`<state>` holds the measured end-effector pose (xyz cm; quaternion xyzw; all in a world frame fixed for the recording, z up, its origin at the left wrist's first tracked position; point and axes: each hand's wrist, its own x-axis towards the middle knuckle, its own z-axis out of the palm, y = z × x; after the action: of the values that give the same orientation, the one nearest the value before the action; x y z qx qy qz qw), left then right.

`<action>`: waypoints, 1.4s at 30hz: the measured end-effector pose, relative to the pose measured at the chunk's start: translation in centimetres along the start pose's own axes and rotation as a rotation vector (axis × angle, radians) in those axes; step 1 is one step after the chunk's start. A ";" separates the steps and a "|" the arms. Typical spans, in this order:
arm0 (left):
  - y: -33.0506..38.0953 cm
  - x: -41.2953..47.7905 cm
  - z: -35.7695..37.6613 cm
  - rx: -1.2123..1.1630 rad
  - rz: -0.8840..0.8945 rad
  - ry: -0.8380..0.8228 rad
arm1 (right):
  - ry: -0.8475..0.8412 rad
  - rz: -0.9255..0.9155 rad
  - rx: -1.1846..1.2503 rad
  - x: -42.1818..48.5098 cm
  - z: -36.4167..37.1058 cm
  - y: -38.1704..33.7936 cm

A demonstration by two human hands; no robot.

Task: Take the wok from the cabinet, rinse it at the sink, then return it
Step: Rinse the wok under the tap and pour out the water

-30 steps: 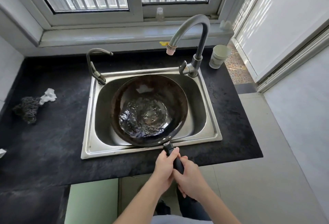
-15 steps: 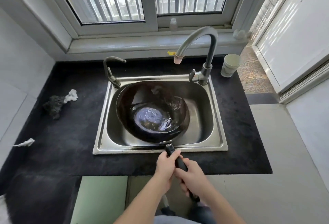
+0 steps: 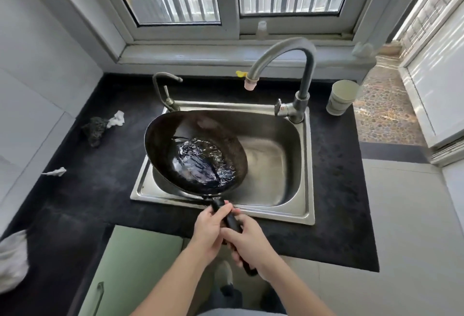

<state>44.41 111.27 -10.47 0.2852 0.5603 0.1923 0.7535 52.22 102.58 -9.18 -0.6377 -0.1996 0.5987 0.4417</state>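
**Position of the work piece.** The wok (image 3: 195, 150) is held over the left half of the sink (image 3: 307, 165). Its rim is tilted, low side toward 4 o'clock. A shallow pool of water (image 3: 200, 162) lies in the bowl, gathered on that low side. Whether the underside touches the sink cannot be told.

**Grip.** Both hands are wrapped round the black handle (image 3: 232, 220). The left hand (image 3: 211, 230) holds the part nearer the bowl. The right hand (image 3: 251, 243) holds the part nearer the free end, fingers curled under it.

**Governing relation.** From the grip, the bowl lies at 11 o'clock. The long axis of the handle runs from 11 o'clock to 5 o'clock, pointing back at the person. The left hand is the nearer to the load and likely serves as the pivot, with the right hand as the lever.

**Step in hand.** Rinsing, judged about mid-task. The faucet (image 3: 281, 52) spout stands at 1 o'clock from the bowl, and no stream is visible.

**Next move.** Emptying likely calls for more roll toward 4 o'clock, so that the water falls into the open right half of the sink.

**Caution.** The water may slop onto the countertop (image 3: 339, 202).
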 end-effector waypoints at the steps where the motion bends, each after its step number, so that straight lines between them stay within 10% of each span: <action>1: 0.0 -0.1 0.0 0.003 0.007 0.007 | 0.002 -0.007 -0.007 0.1 -0.1 0.0; 23: -2.3 0.4 2.5 0.051 0.103 0.134 | 0.187 -0.212 -0.327 0.5 -3.5 2.2; 42: -2.3 1.0 2.4 0.534 0.147 0.277 | 0.014 -0.075 0.122 0.3 -4.3 3.2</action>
<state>46.89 109.61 -12.16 0.4840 0.6661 0.1290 0.5526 55.44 99.71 -12.37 -0.6057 -0.1834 0.5884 0.5032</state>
